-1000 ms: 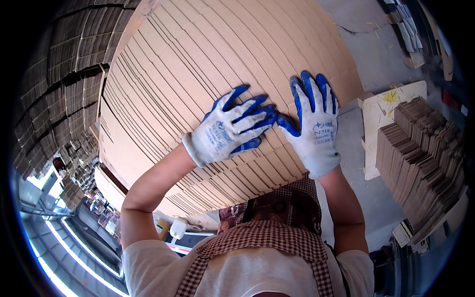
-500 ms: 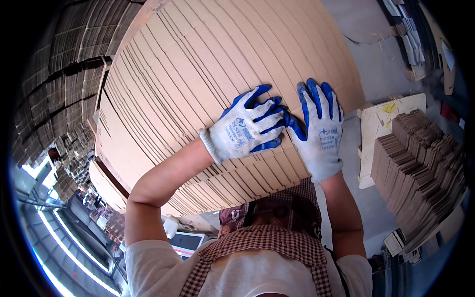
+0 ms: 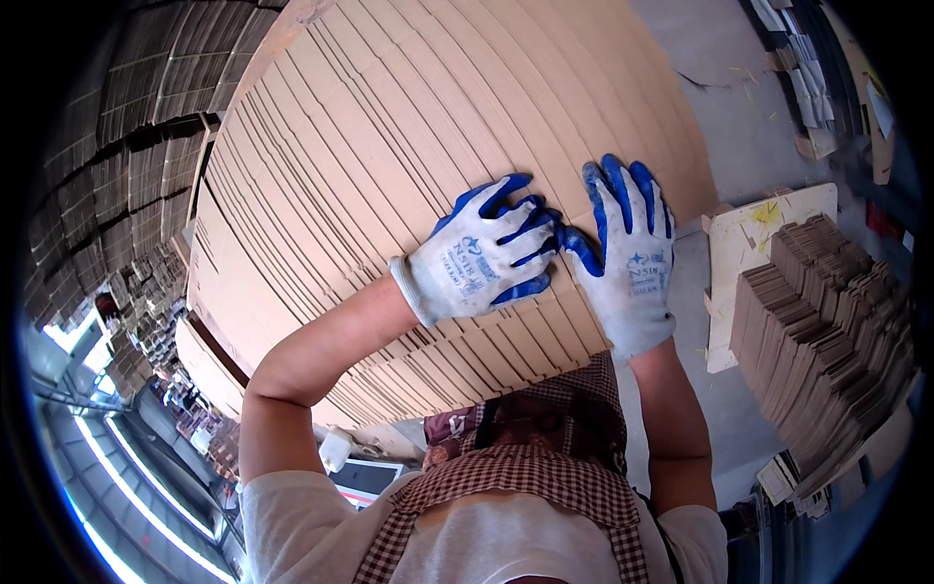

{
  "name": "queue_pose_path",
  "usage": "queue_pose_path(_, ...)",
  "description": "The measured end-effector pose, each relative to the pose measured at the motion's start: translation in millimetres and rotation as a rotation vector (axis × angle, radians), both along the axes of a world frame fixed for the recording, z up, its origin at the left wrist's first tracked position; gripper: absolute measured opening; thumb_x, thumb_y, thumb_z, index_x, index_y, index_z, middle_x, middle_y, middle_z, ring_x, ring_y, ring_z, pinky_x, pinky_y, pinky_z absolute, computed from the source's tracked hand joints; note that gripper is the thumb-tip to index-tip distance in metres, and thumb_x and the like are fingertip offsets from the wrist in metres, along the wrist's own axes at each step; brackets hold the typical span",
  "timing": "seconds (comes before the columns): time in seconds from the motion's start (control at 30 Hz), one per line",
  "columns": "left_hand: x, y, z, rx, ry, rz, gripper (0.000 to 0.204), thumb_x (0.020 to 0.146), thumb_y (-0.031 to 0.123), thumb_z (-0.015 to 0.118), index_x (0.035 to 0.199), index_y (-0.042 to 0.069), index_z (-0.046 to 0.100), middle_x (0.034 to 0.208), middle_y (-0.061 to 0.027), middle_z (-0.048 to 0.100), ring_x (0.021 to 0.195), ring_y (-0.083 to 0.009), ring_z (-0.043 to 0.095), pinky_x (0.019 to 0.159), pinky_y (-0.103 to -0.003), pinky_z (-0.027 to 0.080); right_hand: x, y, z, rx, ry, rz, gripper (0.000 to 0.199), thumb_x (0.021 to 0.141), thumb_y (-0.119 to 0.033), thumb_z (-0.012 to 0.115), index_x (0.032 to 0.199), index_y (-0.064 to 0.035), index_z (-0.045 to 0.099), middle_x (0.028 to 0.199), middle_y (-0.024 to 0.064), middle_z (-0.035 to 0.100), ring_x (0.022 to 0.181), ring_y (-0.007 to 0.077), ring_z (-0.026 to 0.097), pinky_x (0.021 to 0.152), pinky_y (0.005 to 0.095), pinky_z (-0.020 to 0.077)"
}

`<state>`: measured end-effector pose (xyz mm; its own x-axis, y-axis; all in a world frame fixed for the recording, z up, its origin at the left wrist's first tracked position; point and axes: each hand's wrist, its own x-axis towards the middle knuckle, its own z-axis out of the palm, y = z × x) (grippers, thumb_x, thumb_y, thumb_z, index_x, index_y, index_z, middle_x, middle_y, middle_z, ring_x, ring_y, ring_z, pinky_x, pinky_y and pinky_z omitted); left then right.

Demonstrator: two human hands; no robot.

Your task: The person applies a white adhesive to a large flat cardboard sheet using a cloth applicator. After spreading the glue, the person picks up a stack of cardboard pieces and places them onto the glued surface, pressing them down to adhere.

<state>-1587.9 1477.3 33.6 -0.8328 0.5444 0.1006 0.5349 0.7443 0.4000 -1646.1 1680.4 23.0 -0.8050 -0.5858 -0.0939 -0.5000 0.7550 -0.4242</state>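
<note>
A wide, overlapping row of brown cardboard sheets fans out in front of me, their edges lying like shingles. My left hand, in a white glove with blue-coated fingers, rests palm down on them with its fingers apart and slightly bent. Close beside it, my right hand wears a matching glove and lies on the sheets toward their right end, fingers pointing away from me and spread. The two hands nearly meet at the right thumb. Neither is visibly wrapped around a sheet; the palms are hidden.
A stack of folded cardboard pieces stands on the right beside a pale wooden board. Tall bundled cardboard stacks rise at the far left. More flat pieces lie at the upper right. A checked apron covers my front.
My left hand has slid very slightly toward me, and my upper body has shifted a little to the left. The right hand stays nearly in place on the cardboard.
</note>
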Motion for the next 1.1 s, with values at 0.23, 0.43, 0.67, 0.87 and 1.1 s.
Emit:
queue_pose_path(0.23,-1,-4,2,0.031,-0.025,-0.04,0.029,0.086,0.037,0.069,0.099,0.011,0.071,0.115,-0.0073,0.062,0.113,-0.029,0.058,0.109,-0.053,0.043,3,0,3,-0.062,-0.021,-0.024,0.064,0.083,-0.028,0.074,0.141,-0.0133,0.052,0.148,0.0088,0.046,0.137,0.0343,0.04,0.113,0.0506,0.0326)
queue_pose_path(0.43,-37,-63,19,0.025,-0.065,0.024,0.055,0.087,0.046,0.067,0.127,0.008,0.064,0.12,-0.0136,0.065,0.124,-0.0353,0.055,0.116,-0.053,0.031,38,37,7,-0.625,-0.204,-0.614,0.061,0.095,-0.006,0.058,0.15,0.003,0.033,0.154,0.0159,0.039,0.142,0.0288,0.038,0.117,0.0406,0.0318)
queue_pose_path(0.67,-143,-243,-27,0.124,-0.02,0.729,0.047,0.105,0.033,0.05,0.145,0.009,0.05,0.147,-0.01,0.052,0.134,-0.0232,0.05,0.113,-0.032,0.036,111,44,3,-1.169,-0.501,-0.743,0.053,0.11,-0.023,0.03,0.156,0.0004,0.018,0.16,0.0159,0.026,0.147,0.0264,0.03,0.123,0.039,0.0238)
queue_pose_path(0.87,-166,-261,-41,0.6,-0.365,0.973,0.045,0.105,0.035,0.05,0.143,0.01,0.054,0.139,-0.0007,0.06,0.125,-0.0113,0.055,0.107,-0.023,0.038,121,14,46,-1.369,-0.964,-1.041,0.066,0.108,-0.041,0.034,0.157,-0.0015,0.016,0.16,0.0151,0.026,0.148,0.0285,0.027,0.123,0.0413,0.0182)
queue_pose_path(1.1,-153,-267,-45,0.638,-0.401,0.84,0.044,0.104,0.031,0.051,0.141,0.007,0.055,0.138,-0.0026,0.06,0.125,-0.0133,0.056,0.108,-0.024,0.039,127,-4,54,-1.329,-1.189,-1.033,0.063,0.108,-0.041,0.034,0.157,-0.0038,0.02,0.16,0.0124,0.028,0.146,0.0282,0.031,0.123,0.0464,0.0201)
